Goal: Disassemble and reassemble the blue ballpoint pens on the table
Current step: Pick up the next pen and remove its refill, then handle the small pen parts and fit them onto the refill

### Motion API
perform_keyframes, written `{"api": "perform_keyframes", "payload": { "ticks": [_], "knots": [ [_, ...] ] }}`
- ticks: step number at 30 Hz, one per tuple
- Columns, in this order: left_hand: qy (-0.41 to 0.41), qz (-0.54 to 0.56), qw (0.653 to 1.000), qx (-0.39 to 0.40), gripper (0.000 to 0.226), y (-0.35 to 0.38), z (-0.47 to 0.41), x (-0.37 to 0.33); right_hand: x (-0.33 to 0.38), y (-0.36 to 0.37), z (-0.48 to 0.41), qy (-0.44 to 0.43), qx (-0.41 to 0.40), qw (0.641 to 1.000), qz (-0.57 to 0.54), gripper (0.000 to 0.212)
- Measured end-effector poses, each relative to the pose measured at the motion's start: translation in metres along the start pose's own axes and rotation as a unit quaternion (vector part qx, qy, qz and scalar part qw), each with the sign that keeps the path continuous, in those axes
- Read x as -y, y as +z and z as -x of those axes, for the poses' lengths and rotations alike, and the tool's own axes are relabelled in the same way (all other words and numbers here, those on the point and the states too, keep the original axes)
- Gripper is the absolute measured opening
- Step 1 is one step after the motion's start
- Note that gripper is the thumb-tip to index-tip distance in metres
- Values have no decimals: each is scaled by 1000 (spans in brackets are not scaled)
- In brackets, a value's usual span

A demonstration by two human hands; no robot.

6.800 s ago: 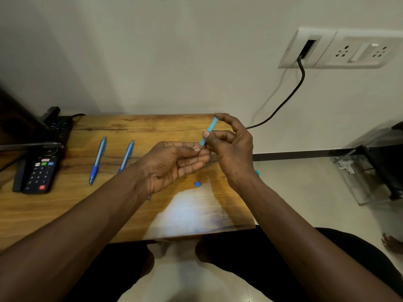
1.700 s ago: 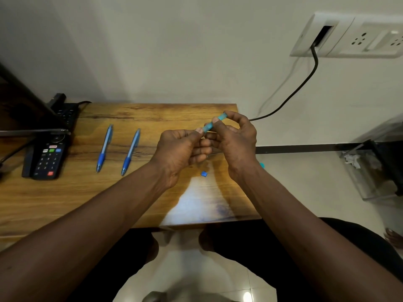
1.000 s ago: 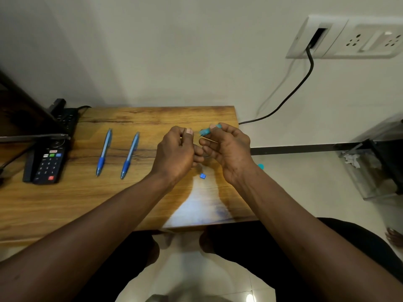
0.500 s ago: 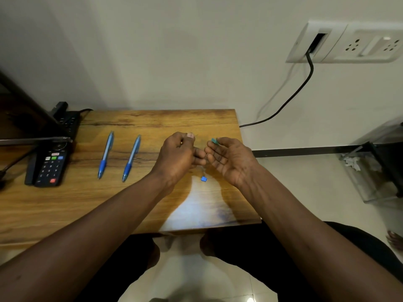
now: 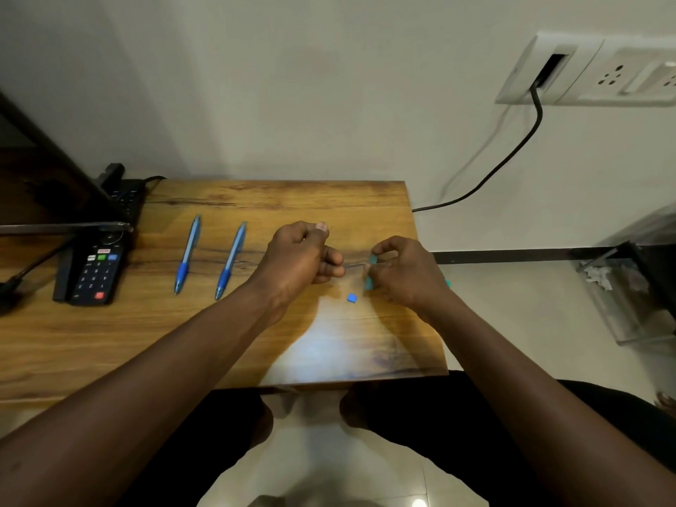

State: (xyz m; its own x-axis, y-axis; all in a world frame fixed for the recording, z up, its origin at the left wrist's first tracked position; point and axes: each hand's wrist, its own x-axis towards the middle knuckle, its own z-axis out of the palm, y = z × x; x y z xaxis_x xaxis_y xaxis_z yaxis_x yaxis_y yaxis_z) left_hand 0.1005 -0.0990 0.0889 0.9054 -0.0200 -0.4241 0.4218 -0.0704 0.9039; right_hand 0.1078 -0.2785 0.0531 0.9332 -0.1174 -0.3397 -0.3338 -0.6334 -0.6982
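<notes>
A: What could go wrong from here?

B: The left hand (image 5: 300,258) is closed and pinches a thin rod, probably the refill (image 5: 354,265). The right hand (image 5: 402,272) grips the teal barrel (image 5: 370,274), near the right edge of the table (image 5: 146,342). If the refill comes out too fast, a small inner part may jump over that edge. The loose blue piece (image 5: 352,297) lies just beside the right hand, so a wrist could sweep it off.

A: And what differs from before?

B: Half a second ago the hands touched. Now they are apart, and the refill shows between them. The left pen (image 5: 187,254) and the second pen (image 5: 231,259) have not moved.
</notes>
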Motion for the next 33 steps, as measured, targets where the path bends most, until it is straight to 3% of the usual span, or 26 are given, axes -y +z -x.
{"api": "perform_keyframes", "payload": {
  "ticks": [7,14,17,19,22,27,33],
  "knots": [
    [-14,6,1000,-9,22,-24,1,1,-10,-3,-2,-52,-16,992,112,32],
    [-13,13,1000,-5,23,-32,1,-4,-13,-4,-3,-97,-24,985,139,31],
    [-9,9,1000,6,23,-35,5,-8,-5,-2,1,-118,-63,977,169,34],
    [-8,12,1000,5,23,-39,8,-10,8,3,4,-152,-84,972,160,33],
    [-10,23,1000,-1,24,-46,12,-11,38,14,9,-206,-36,971,117,26],
    [1,50,999,0,28,-63,21,-10,69,47,20,-301,60,924,227,12],
    [8,68,998,-7,27,-84,28,-5,67,68,30,-362,77,862,345,38]
  ]
}}
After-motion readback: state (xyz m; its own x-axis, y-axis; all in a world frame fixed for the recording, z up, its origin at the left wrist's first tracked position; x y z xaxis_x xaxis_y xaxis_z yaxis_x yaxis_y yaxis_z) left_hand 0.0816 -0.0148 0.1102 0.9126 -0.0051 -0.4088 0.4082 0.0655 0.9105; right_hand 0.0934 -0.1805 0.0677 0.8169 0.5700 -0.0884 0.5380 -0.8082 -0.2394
